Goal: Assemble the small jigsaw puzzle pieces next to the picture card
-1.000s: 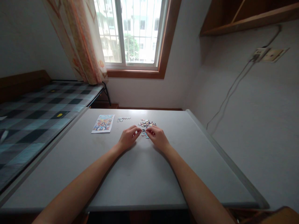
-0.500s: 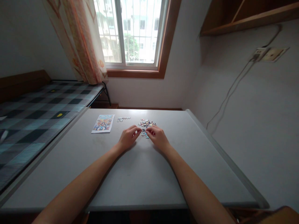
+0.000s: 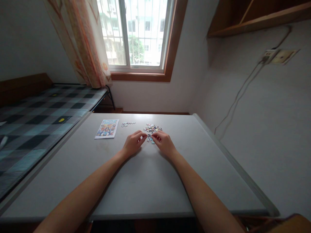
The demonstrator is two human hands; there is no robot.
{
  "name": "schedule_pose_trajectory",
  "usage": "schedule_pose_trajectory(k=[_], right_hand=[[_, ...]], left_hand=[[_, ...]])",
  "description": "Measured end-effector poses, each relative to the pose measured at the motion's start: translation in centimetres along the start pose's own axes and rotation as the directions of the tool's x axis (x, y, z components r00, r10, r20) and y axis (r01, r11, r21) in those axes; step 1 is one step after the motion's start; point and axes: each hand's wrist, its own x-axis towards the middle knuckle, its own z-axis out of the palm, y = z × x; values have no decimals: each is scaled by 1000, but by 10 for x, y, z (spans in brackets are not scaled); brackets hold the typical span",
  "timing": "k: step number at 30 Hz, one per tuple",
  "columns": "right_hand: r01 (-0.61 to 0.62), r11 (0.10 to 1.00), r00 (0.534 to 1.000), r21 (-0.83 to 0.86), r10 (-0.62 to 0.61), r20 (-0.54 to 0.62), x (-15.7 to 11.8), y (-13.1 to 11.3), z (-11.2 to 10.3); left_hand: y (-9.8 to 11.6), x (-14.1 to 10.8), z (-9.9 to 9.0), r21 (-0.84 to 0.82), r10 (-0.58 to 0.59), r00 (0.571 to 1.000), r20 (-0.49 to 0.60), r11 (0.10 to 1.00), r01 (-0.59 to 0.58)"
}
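Note:
My left hand (image 3: 134,141) and my right hand (image 3: 164,141) face each other over the table, fingertips pinched on small dark puzzle pieces (image 3: 149,136) between them. Just below the fingertips lies a small group of bluish joined pieces (image 3: 150,140). Behind my hands sits a heap of loose puzzle pieces (image 3: 152,128). Further left is a partly joined strip of pieces (image 3: 126,124). A colourful picture sheet (image 3: 107,129) with a penguin lies left of my left hand. Exact outlines of the pinched pieces are hidden by the fingers.
The grey-white table (image 3: 136,184) reaches toward the window (image 3: 143,35). On the left stands a bed (image 3: 55,106) with a checked cover, beneath a curtain (image 3: 85,42). A cable (image 3: 233,105) hangs from a wall socket (image 3: 269,55) at right, near a wooden shelf (image 3: 262,26).

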Motion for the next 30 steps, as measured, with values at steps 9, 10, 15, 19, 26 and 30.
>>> schedule_pose_trajectory(k=[9,10,15,19,26,30], right_hand=[[1,1000,1000,0,-1,-5,0,1,0],[0,1000,1000,1,0,-6,0,1,0],[2,1000,1000,6,-2,-8,0,1,0],[5,1000,1000,0,-5,-2,0,1,1],[27,1000,1000,7,-27,10,0,0,1],[32,999,999,16,-32,14,-1,0,1]], left_hand=[[0,0,0,2,-23,1000,-4,1000,23],[0,0,0,-3,-23,1000,-8,1000,23],[1,-1,1,-27,-28,1000,10,999,28],[1,-1,1,-28,-44,999,9,999,44],[1,0,1,-31,-37,999,39,999,38],[2,1,0,-33,-37,998,46,999,38]])
